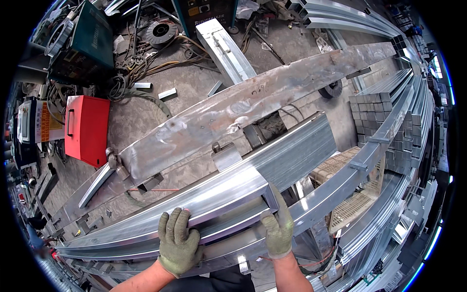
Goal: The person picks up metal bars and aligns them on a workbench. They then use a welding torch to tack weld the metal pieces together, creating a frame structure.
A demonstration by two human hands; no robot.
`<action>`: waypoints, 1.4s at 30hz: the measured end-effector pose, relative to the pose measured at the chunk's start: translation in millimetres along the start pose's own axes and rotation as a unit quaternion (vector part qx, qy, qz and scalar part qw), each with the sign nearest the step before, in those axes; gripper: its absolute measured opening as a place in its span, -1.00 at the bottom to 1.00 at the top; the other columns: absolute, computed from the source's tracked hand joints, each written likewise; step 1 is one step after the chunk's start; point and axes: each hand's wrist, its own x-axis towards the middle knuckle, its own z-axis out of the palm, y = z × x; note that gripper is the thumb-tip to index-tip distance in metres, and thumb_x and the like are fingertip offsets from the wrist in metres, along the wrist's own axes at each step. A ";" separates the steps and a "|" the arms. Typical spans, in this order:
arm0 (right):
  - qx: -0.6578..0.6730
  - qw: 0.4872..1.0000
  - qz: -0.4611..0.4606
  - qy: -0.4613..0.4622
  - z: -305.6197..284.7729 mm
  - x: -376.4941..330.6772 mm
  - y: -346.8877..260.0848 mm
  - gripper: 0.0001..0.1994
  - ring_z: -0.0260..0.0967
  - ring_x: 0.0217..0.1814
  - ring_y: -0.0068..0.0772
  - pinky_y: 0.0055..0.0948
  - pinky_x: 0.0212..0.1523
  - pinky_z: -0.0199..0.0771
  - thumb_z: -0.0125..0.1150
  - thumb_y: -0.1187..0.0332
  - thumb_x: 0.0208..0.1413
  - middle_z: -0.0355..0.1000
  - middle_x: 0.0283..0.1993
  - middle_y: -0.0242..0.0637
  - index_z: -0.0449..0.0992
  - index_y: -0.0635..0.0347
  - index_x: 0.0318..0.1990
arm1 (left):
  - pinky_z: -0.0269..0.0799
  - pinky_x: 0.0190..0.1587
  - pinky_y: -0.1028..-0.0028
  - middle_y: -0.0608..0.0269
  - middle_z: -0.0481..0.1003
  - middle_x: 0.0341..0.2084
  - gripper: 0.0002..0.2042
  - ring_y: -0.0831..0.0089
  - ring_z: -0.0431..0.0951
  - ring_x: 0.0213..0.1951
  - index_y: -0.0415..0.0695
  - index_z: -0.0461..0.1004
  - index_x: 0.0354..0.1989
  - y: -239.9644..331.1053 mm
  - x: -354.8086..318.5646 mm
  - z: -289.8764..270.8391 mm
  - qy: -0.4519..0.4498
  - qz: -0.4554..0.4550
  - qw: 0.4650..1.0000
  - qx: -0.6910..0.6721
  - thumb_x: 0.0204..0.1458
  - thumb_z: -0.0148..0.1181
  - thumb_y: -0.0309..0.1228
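A long, shiny metal frame (228,187) of box-section tube lies across in front of me, its short end piece at the right. My left hand (179,242), in a green work glove, lies over the near side of the frame, fingers together and bent onto it, thumb alongside. At the right end, my right hand (279,228), gloved the same way, wraps the corner, thumb on the near side and fingers reaching round the end piece. Beyond the frame lies a wide ribbed grey metal profile (301,151).
A long steel plate beam (194,124) spans the area beyond, with a clamp (118,163) at its left. A red metal box (87,129), green machines (90,44) and cables (146,68) stand left. Stacked square tubes (372,117) and a tan plastic crate (348,214) are right.
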 end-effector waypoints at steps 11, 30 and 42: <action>0.023 1.000 0.005 -0.014 1.5 -1.4 -9.7 -0.33 0.31 0.51 -0.21 -0.27 0.50 0.26 0.28 0.28 0.39 0.37 0.48 0.08 0.24 0.47 0.52 | 0.05 0.48 -0.22 -0.26 0.33 0.35 -0.66 -0.22 0.30 0.41 -0.16 0.54 -0.29 0.7 -0.4 -3.3 0.004 -0.001 1.000 -0.010 -0.31 0.35 -0.33; -0.059 0.990 -0.037 -0.125 -25.1 8.7 -12.1 -0.21 0.39 0.40 -0.29 -0.34 0.37 0.49 0.22 0.64 0.21 0.34 0.47 0.00 0.15 0.22 0.62 | -0.09 0.56 -0.22 -0.22 0.23 0.45 -0.60 -0.21 0.16 0.50 -0.09 0.51 -0.23 1.2 -7.0 4.0 0.028 0.011 1.000 -0.007 -0.28 0.48 -0.29; -0.051 0.992 -0.010 -0.117 -31.0 12.8 -6.8 -0.21 0.35 0.40 -0.41 -0.50 0.33 0.43 0.16 0.58 0.13 0.39 0.47 0.00 0.21 0.22 0.59 | 0.02 0.48 -0.26 -0.32 0.24 0.41 -0.70 -0.30 0.20 0.43 -0.15 0.51 -0.29 8.7 -6.3 8.6 0.053 0.023 0.998 0.024 -0.27 0.36 -0.40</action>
